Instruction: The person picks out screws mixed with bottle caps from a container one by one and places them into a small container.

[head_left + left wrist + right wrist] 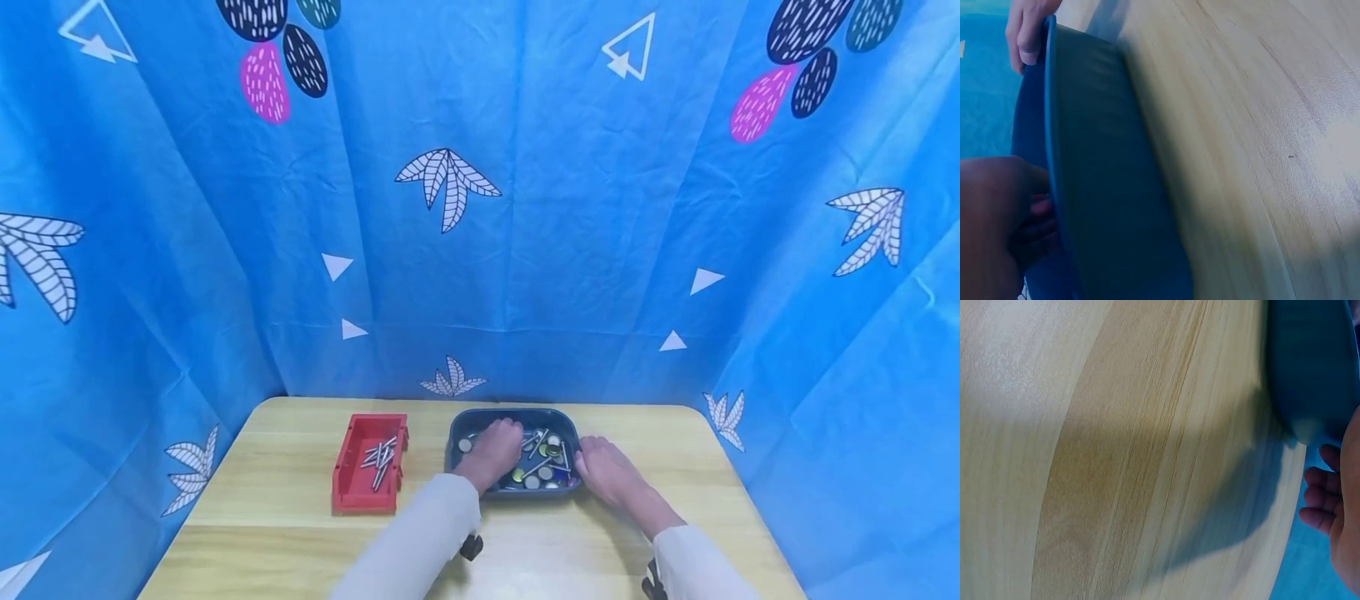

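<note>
My left hand reaches down into the left half of a dark blue tray. Its fingers are curled, and what they hold or touch is hidden in the left wrist view behind the tray wall. At the tray's right end my right hand grips the rim; several of its fingers show loosely bent outside the wall. Inside the tray lie silver and gold-coloured round discs and thin metal rods like nails or screws.
A red open-front bin stands left of the tray, with several metal rods heaped inside. Both containers sit toward the back of a light wooden table. Blue patterned cloth hangs behind and on both sides.
</note>
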Action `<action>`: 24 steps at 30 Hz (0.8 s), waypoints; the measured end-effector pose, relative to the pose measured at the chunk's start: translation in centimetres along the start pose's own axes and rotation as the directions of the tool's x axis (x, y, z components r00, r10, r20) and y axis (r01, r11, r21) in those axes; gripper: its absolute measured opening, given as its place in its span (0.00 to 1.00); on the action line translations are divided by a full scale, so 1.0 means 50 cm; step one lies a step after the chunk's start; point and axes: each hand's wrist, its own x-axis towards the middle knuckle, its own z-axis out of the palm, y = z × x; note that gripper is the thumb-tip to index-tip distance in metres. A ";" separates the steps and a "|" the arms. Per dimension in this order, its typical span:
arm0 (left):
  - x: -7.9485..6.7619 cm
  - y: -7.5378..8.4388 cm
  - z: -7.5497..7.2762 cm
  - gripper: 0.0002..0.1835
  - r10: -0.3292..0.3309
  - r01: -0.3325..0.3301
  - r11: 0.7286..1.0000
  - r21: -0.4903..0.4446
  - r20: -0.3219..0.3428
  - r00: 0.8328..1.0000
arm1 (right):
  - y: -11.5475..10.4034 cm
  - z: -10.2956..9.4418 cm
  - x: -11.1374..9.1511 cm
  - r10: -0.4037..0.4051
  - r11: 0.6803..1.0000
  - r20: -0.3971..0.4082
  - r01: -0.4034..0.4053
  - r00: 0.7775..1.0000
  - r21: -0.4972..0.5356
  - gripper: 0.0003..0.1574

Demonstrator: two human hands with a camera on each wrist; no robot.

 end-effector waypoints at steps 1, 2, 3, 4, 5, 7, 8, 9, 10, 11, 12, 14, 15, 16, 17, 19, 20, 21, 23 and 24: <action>0.002 0.001 0.002 0.06 0.005 -0.005 1.000 0.009 -0.006 1.000 | 0.000 -0.001 0.000 -0.003 1.000 -0.002 0.003 1.000 0.001 0.16; 0.003 0.002 0.004 0.06 0.010 -0.010 1.000 0.011 -0.013 1.000 | 0.000 -0.001 0.000 -0.003 1.000 -0.006 0.003 1.000 -0.002 0.16; 0.004 0.003 0.007 0.06 0.014 -0.014 1.000 0.016 -0.021 1.000 | 0.000 -0.001 -0.001 -0.001 1.000 -0.009 0.001 1.000 -0.002 0.16; 0.005 0.004 0.010 0.06 0.021 -0.020 0.999 0.028 -0.029 0.999 | 0.000 -0.001 -0.001 -0.003 1.000 -0.016 0.003 1.000 -0.006 0.16; 0.006 0.005 0.014 0.06 0.029 -0.027 0.999 0.042 -0.038 0.999 | 0.000 -0.001 -0.002 -0.004 1.000 -0.022 0.004 1.000 -0.007 0.16; 0.008 0.007 0.020 0.05 0.034 -0.031 0.997 0.072 -0.050 0.998 | -0.002 0.000 -0.002 -0.003 1.000 -0.025 0.003 1.000 -0.003 0.15; 0.009 0.007 0.024 0.05 0.031 -0.027 0.996 0.085 -0.050 0.998 | -0.002 0.000 -0.002 -0.002 1.000 -0.026 0.002 1.000 0.000 0.15; 0.010 0.007 0.028 0.05 0.032 -0.027 0.994 0.105 -0.052 0.998 | -0.002 0.000 -0.001 -0.003 1.000 -0.025 0.003 1.000 0.004 0.15; 0.008 0.008 0.034 0.04 0.031 -0.025 0.993 0.114 -0.050 0.998 | -0.003 0.003 -0.004 -0.005 1.000 -0.021 0.005 1.000 0.009 0.15; 0.005 0.008 0.039 0.04 0.030 -0.024 0.992 0.123 -0.049 0.998 | -0.004 0.006 -0.006 -0.006 1.000 -0.017 0.006 1.000 0.012 0.15; 0.003 0.008 0.044 0.04 0.032 -0.025 0.991 0.132 -0.050 0.998 | -0.003 0.009 -0.007 -0.007 1.000 -0.014 0.007 1.000 0.013 0.15; 0.002 0.009 0.050 0.04 0.034 -0.028 0.990 0.139 -0.046 0.998 | -0.002 0.014 -0.010 -0.003 1.000 -0.012 0.003 1.000 0.013 0.15; 0.002 0.010 0.051 0.04 0.037 -0.031 0.990 0.137 -0.046 0.998 | -0.001 0.016 -0.010 0.000 1.000 -0.013 0.000 1.000 0.012 0.14; 0.002 0.010 0.051 0.05 0.041 -0.035 0.990 0.137 -0.044 0.998 | 0.001 0.017 -0.009 -0.001 1.000 -0.013 0.001 1.000 0.010 0.14; 0.004 0.011 0.050 0.05 0.044 -0.038 0.989 0.143 -0.039 0.998 | 0.003 0.018 -0.008 -0.003 1.000 -0.018 0.003 1.000 0.003 0.14; 0.008 0.013 0.045 0.06 0.045 -0.040 0.987 0.153 -0.027 0.999 | 0.005 0.017 -0.005 -0.006 1.000 -0.030 0.006 1.000 0.000 0.13; 0.010 0.014 0.042 0.07 0.044 -0.040 0.986 0.161 -0.021 0.999 | 0.006 0.016 -0.003 -0.012 1.000 -0.040 0.012 0.999 -0.002 0.13; 0.011 0.015 0.040 0.07 0.043 -0.040 0.985 0.168 -0.014 0.999 | 0.006 0.015 -0.002 -0.017 1.000 -0.042 0.017 0.999 -0.006 0.13; 0.013 0.016 0.037 0.07 0.037 -0.037 0.982 0.184 0.003 0.999 | 0.006 0.012 0.000 -0.026 1.000 -0.048 0.026 0.998 -0.007 0.14; 0.013 0.017 0.037 0.06 0.035 -0.036 0.981 0.192 0.007 0.999 | 0.006 0.012 0.000 -0.027 1.000 -0.046 0.026 0.999 -0.004 0.14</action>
